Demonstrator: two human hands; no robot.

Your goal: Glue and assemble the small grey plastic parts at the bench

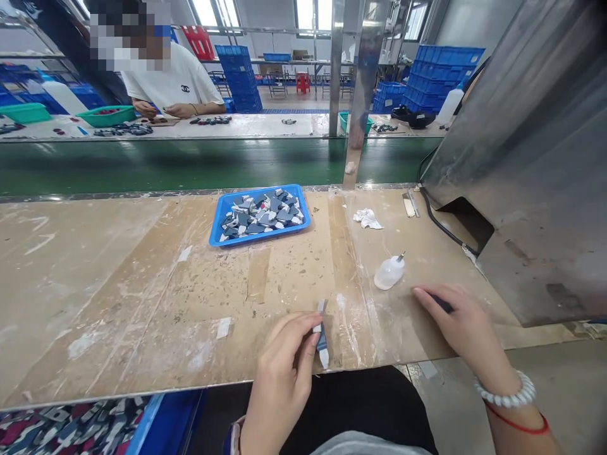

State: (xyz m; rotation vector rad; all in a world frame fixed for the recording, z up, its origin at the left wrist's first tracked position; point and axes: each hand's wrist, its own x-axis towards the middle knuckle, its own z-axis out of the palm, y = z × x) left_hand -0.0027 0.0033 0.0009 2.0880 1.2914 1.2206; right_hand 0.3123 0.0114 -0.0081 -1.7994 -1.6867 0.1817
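Right now the left hand [284, 366] pinches a small blue-and-white piece [322, 338] upright at the worktop's [118, 284] near edge, while the right hand [462, 325] closes over a dark object [442, 304] near the right edge, beside the glue bottle [389, 272]. This looks like a piece readied for gluing; next calls for lining up bottle and piece. More pieces fill the blue tray [218, 218] at the far edge.

One head camera looks forward and down, close over the worktop [142, 284] near edge; far background seems slightly distorted.
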